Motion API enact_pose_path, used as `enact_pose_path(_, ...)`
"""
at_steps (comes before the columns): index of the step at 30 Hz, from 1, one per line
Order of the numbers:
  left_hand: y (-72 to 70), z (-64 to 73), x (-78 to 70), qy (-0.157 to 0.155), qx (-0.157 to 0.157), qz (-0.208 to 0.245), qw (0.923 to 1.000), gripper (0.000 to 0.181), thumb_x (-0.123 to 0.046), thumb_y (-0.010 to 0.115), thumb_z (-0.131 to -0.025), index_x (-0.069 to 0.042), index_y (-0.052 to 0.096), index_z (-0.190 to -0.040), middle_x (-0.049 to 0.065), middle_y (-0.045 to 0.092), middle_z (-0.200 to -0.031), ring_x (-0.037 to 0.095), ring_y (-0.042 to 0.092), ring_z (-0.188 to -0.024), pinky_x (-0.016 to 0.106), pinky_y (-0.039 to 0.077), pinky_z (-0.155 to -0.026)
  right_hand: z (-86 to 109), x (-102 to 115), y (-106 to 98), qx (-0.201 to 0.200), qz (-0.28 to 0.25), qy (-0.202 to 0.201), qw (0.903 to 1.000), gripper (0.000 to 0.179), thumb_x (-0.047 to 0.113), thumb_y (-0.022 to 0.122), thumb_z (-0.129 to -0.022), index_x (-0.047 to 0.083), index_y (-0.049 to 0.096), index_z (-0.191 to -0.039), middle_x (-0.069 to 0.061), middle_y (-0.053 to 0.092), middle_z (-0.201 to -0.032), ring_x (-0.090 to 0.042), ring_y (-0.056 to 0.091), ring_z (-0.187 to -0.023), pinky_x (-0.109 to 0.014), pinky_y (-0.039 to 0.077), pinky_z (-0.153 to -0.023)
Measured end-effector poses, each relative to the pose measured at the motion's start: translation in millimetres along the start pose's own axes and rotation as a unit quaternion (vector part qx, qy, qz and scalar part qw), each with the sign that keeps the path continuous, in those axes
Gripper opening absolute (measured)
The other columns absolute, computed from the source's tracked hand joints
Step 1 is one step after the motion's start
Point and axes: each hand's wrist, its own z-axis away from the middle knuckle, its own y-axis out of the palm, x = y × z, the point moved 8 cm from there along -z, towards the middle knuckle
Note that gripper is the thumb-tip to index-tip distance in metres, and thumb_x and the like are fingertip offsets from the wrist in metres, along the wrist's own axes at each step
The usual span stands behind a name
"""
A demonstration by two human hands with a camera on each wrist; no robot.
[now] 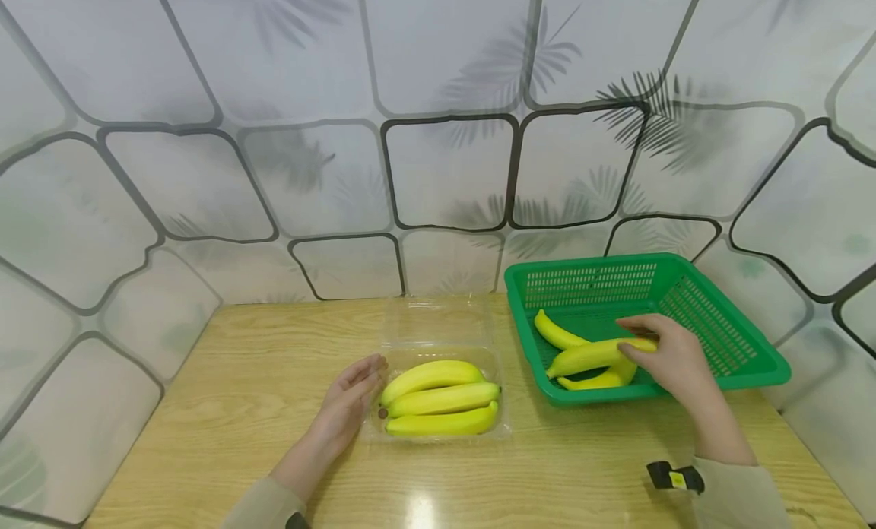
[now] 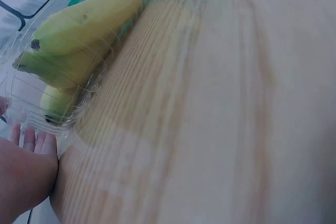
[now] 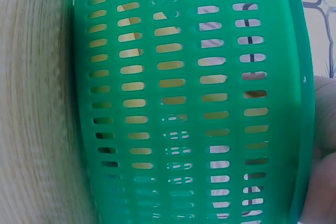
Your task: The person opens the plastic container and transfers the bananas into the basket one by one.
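A clear plastic clamshell container [image 1: 438, 324] lies with its lid folded back, and three yellow bananas [image 1: 441, 398] lie side by side in it. My left hand [image 1: 345, 403] rests against the container's left end, fingers fairly straight; the left wrist view has its fingertips [image 2: 48, 142] at the clear wall. Over the green basket [image 1: 725, 324], my right hand [image 1: 671, 358] pinches a banana [image 1: 588, 356] near its right end. More bananas [image 1: 557, 333] lie beneath it in the basket. In the right wrist view the slotted basket wall hides the held banana and most of the hand.
Both containers stand on a light wood-grain table [image 1: 274, 377], the basket to the right of the clamshell. Behind them rises a pale curtain [image 1: 445, 172] with dark outlines and leaf prints, which also closes off both sides.
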Motion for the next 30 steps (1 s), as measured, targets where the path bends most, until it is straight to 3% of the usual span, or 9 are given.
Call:
enact_pose_path(15,0.4,-0.8,-0.3,0.003,-0.012,0.007,0.9999,0.06,-0.01,0.049,-0.11,0.006,0.024,-0.162,0.023,0.022,-0.174,0.036,0.014,-0.166,0.048,0.005,-0.139,1.2,2,-2,0.004,-0.015,-0.004,0.9999,0.034,0.01,0.074,-0.1,0.0,0.069,-0.132,-0.028,0.071,-0.126,-0.049,0.068,-0.111,-0.066,0.058,-0.092)
enact_pose_path(30,0.1,-1.4,0.0,0.002,-0.014,0.012,0.9998,0.059,-0.009,0.049,-0.11,0.006,0.025,-0.161,0.023,0.023,-0.174,0.036,0.016,-0.165,0.047,0.008,-0.139,-5.5,28,1,0.009,-0.022,-0.022,0.9995,0.033,0.011,0.073,-0.101,0.001,0.07,-0.132,-0.024,0.074,-0.125,-0.044,0.071,-0.109,-0.062,0.06,-0.092)
